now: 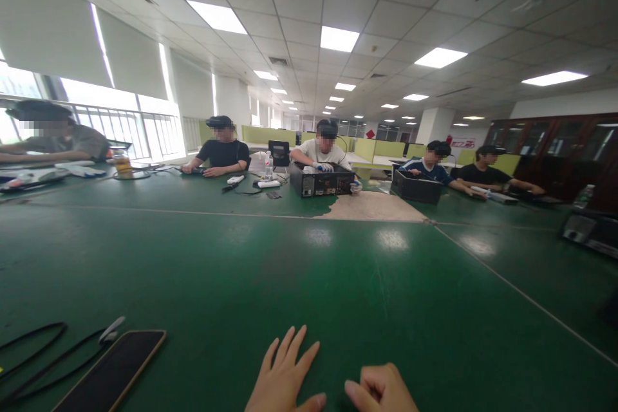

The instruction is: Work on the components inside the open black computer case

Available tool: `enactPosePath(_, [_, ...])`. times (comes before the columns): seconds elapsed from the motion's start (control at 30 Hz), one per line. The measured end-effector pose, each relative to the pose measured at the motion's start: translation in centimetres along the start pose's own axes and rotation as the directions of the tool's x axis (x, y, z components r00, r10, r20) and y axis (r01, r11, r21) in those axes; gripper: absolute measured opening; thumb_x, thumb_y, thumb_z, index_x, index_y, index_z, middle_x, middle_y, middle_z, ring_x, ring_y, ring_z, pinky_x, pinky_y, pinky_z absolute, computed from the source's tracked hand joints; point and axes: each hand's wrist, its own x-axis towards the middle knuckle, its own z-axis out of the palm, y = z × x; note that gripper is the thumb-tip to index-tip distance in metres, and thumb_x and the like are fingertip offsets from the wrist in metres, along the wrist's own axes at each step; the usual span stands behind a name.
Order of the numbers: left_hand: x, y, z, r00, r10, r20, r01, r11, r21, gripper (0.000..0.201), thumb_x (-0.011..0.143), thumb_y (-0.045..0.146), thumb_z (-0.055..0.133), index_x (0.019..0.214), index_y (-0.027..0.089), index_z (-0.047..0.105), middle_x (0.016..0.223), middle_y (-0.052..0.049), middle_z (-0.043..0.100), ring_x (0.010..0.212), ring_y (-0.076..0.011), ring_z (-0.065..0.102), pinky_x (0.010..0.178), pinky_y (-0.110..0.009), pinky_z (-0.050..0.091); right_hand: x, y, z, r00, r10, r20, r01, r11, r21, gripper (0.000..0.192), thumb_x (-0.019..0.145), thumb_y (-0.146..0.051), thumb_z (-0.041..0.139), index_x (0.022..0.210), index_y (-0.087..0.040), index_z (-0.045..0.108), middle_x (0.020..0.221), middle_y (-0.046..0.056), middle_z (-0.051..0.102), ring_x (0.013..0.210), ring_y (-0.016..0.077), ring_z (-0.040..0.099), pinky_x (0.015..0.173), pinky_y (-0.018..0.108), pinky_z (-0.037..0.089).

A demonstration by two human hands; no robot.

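green table [309, 270], black phone [113, 373], perhaps gold-edged

Green table [299, 270], worn patch [371, 206] at 12 o'clock. Phone [113, 373] and black cable [43, 354] at 8 o'clock. Computer case [321, 181] at 12, another case [416, 187] at 1.

We see our left hand [284, 376] and right hand [381, 391] side by side on the table [309, 283] at its near edge; a phone [113, 373] lies left of them, cables [43, 351] farther left, a computer case [322, 181] far beyond
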Motion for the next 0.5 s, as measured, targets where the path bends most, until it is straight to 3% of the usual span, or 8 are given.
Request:
enactPosePath(0.13, [-0.2,0.2,-0.2,1.000,0.000,-0.004,0.000,1.000,-0.007,0.075,0.078,0.059,0.050,0.145,0.034,0.029,0.156,-0.001,0.004,0.143,-0.0258,-0.002,0.114,-0.049,0.000,0.0,0.0,-0.9,0.994,-0.084,-0.074,0.091,0.991,0.093,0.049,0.088,-0.051,0.045,0.052,-0.020,0.035,0.050,-0.005,0.031,0.050,0.0109,0.032,0.051,0.026,0.024])
enactPosePath(0.33, [-0.6,0.3,-0.3,1.000,0.000,-0.020,-0.001,1.000,-0.024,0.073,0.078,0.058,0.051,0.144,0.037,0.028,0.156,0.002,0.005,0.143,-0.0235,-0.002,0.114,-0.048,0.000,-0.1,-0.2,-1.9,0.950,-0.107,-0.294,0.162,0.973,0.167,0.049,0.088,-0.050,0.045,0.051,-0.021,0.028,0.049,-0.006,0.024,0.047,0.0103,0.027,0.048,0.026,0.023])
enactPosePath(0.5, [-0.9,0.5,-0.1,0.999,-0.002,-0.032,0.001,1.000,-0.027,0.073,0.078,0.057,0.052,0.144,0.035,0.030,0.156,0.001,0.006,0.143,-0.0242,-0.002,0.115,-0.047,-0.001,-0.3,0.4,-1.9,0.946,-0.116,-0.303,0.177,0.967,0.184,0.047,0.089,-0.046,0.047,0.053,-0.021,0.031,0.051,-0.006,0.026,0.048,0.0103,0.029,0.049,0.025,0.024])
